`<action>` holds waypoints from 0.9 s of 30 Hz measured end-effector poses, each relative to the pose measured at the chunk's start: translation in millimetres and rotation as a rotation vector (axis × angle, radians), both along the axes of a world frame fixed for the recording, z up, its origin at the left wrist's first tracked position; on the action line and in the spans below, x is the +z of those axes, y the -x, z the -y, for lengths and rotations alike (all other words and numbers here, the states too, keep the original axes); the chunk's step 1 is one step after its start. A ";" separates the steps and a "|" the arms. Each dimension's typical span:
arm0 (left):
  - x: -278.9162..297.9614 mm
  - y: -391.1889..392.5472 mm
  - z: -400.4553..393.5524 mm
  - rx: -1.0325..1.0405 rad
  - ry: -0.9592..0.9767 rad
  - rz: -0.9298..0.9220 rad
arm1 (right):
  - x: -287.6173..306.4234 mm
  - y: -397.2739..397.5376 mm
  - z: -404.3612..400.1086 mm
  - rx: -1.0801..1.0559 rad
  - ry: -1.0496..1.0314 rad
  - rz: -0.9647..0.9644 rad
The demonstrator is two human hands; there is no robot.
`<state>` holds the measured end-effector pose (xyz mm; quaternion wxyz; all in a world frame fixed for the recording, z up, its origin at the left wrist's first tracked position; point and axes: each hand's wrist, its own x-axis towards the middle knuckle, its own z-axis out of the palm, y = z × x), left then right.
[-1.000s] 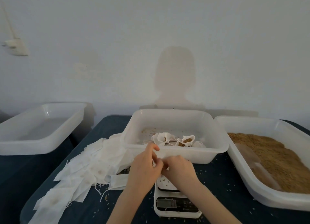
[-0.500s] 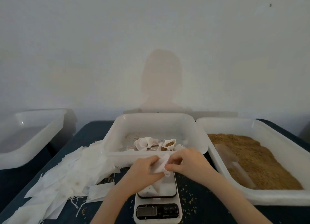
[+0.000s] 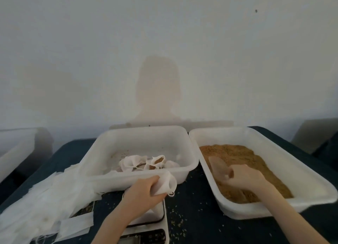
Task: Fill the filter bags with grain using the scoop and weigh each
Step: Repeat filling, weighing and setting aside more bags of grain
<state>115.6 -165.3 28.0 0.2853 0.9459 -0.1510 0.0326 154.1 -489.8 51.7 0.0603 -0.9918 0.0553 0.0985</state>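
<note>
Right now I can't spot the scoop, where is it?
In the head view the scoop lies on the grain in the right tub, its handle under the right hand.

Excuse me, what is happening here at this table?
A person is filling filter bags with grain. The left hand holds an empty filter bag open above the scale. The right hand grips the scoop in the grain tray. Some filled bags already lie in the middle tray.
</note>
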 end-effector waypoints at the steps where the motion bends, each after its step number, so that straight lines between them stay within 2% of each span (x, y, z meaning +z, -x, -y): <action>1: -1.0 -0.7 4.2 -0.004 -0.003 -0.009 | -2.1 -0.2 3.9 0.003 0.000 -0.010; 8: -1.5 0.2 27.7 -0.086 -0.009 0.015 | -3.1 1.3 9.4 -0.001 0.008 -0.023; 13: -0.3 -0.5 27.9 -0.094 -0.010 0.038 | 8.0 3.7 20.7 -0.128 0.298 0.230; 16: 0.0 -0.6 29.9 -0.064 -0.058 0.024 | 5.9 2.3 23.2 -0.137 0.442 0.306; 20: -4.4 -0.8 36.8 -0.096 -0.037 0.019 | -2.7 1.2 23.8 -0.068 0.273 0.287; 25: -16.4 -6.3 32.2 -0.132 0.067 -0.035 | -7.1 9.6 33.2 -0.151 -0.041 0.292; 27: -21.0 -8.5 29.0 -0.116 0.070 -0.044 | -6.6 10.5 35.9 -0.161 -0.070 0.282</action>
